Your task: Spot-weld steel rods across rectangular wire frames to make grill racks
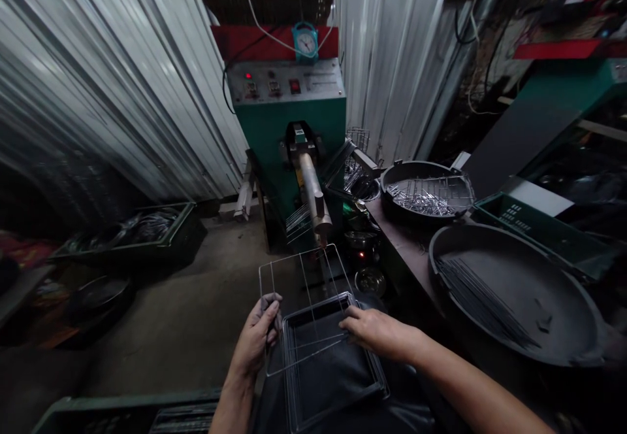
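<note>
Head view: a wire frame (309,300) is grasped by left hand (258,336) and right hand (377,333); its long axis is pointed ahead; machine arm (312,189) at far edge, nearer right hand.

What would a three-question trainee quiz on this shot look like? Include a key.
1. True or false: the left hand holds the wire frame.
2. What colour is the clock on the machine? A) red B) blue C) yellow
3. Fill in: of the two round pans at right, the dark rods lie in the ____ one (nearer/farther).
Key: 1 true; 2 B; 3 nearer.
</note>
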`<state>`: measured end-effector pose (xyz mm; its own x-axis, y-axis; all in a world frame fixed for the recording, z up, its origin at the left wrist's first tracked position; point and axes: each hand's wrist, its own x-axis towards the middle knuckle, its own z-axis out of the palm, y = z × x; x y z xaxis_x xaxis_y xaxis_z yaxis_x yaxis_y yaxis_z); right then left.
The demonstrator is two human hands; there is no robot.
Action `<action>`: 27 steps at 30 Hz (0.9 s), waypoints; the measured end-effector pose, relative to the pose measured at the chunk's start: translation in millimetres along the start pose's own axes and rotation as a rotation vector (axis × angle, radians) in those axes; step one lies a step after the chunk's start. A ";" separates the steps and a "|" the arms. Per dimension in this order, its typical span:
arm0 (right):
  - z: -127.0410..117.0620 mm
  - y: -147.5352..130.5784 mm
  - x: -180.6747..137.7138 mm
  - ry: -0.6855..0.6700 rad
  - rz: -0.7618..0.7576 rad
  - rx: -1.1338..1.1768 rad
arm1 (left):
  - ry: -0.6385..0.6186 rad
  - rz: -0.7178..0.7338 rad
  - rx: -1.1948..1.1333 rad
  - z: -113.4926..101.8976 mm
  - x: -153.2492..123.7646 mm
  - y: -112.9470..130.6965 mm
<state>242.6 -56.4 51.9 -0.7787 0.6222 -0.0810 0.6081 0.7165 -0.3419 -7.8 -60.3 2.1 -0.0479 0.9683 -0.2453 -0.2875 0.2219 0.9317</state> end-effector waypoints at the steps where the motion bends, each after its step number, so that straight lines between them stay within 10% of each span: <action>1: 0.6 0.8 0.1 -0.001 0.001 0.001 | 0.006 0.004 0.008 0.5 -0.5 -0.3; 8: 2.7 18.3 4.2 0.045 -0.043 0.008 | 0.032 0.024 -0.018 -0.1 12.7 5.5; 15: -14.1 68.8 49.3 0.809 0.387 0.594 | 0.067 0.071 -0.067 1.9 53.7 29.0; 27: -32.4 112.7 157.7 0.460 0.420 1.019 | 0.061 0.131 -0.063 -8.7 120.4 55.6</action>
<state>193.4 132.7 30.9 -0.2937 0.9514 -0.0923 0.2374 -0.0210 -0.9712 -37.9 67.6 22.0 -0.1466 0.9791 -0.1409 -0.3340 0.0851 0.9387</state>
